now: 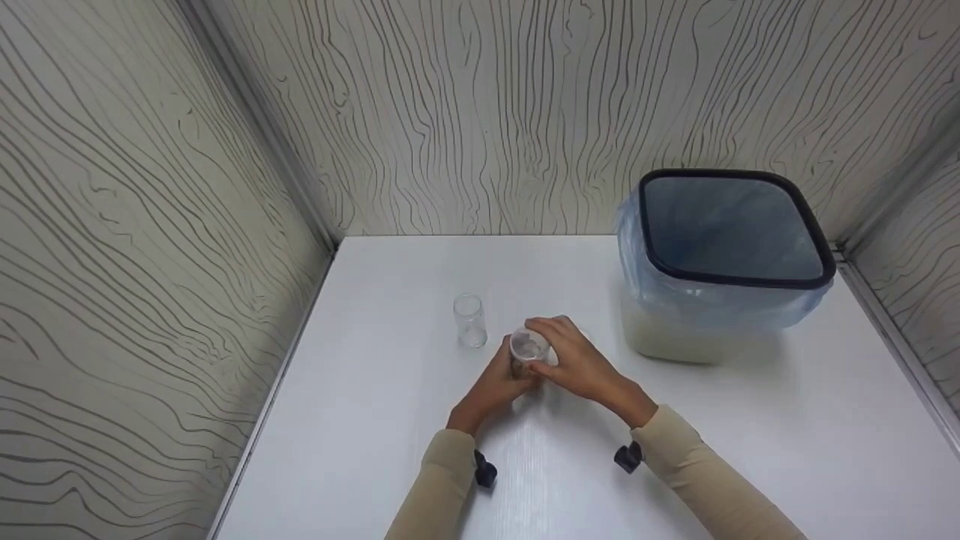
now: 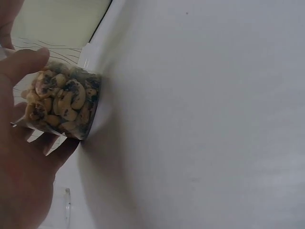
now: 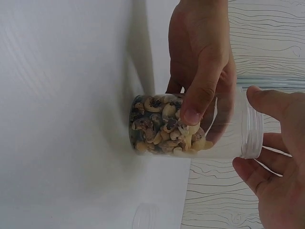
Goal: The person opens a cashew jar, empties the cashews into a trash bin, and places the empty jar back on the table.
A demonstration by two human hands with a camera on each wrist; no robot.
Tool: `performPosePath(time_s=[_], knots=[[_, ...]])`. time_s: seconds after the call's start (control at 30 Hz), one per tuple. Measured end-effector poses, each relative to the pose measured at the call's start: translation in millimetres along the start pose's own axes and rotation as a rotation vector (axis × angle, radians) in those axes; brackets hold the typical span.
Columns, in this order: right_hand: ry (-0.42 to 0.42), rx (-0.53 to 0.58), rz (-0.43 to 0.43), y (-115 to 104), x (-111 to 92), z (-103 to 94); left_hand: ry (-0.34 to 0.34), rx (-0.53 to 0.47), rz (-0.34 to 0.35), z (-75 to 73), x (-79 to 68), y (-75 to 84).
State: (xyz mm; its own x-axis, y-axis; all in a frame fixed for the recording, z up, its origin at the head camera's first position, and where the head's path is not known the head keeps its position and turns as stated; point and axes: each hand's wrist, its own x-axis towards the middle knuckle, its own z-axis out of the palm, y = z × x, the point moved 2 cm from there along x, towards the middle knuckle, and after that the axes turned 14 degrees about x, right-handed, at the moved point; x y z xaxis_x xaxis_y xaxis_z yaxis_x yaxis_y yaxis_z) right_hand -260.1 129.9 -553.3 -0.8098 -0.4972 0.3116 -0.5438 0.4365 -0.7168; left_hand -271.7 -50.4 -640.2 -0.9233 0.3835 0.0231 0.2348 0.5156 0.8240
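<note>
A clear plastic jar (image 3: 162, 129) part-filled with cashew nuts stands upright on the white table, and a clear lid (image 3: 252, 124) sits on its mouth. My left hand (image 1: 499, 386) grips the jar's body, with the thumb across its side in the right wrist view. At the top, my right hand (image 1: 581, 364) holds the lid's rim between thumb and fingers. The nuts (image 2: 62, 98) show dark specks through the wall. Left of and behind my hands stands another clear jar (image 1: 470, 322), with nothing visible inside.
At the back right stands a pale bin (image 1: 667, 341) with a black rim and a blue liner bag. A clear round piece (image 3: 144, 217) lies on the table near the right hand, partly cut off. Wood-patterned walls (image 1: 465, 112) border the table (image 1: 360, 420).
</note>
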Motion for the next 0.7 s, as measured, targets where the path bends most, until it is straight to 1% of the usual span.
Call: performPosePath(time_s=[0.4, 0.7], knots=[[0.017, 0.021, -0.001, 0.6, 0.4, -1.3, 0.003, 0.028, 0.038, -0.9, 1.3, 1.7], [0.032, 0.031, -0.023, 2.8, 0.0, -0.1, 0.003, 0.040, 0.037, -0.3, 1.0, 1.4]])
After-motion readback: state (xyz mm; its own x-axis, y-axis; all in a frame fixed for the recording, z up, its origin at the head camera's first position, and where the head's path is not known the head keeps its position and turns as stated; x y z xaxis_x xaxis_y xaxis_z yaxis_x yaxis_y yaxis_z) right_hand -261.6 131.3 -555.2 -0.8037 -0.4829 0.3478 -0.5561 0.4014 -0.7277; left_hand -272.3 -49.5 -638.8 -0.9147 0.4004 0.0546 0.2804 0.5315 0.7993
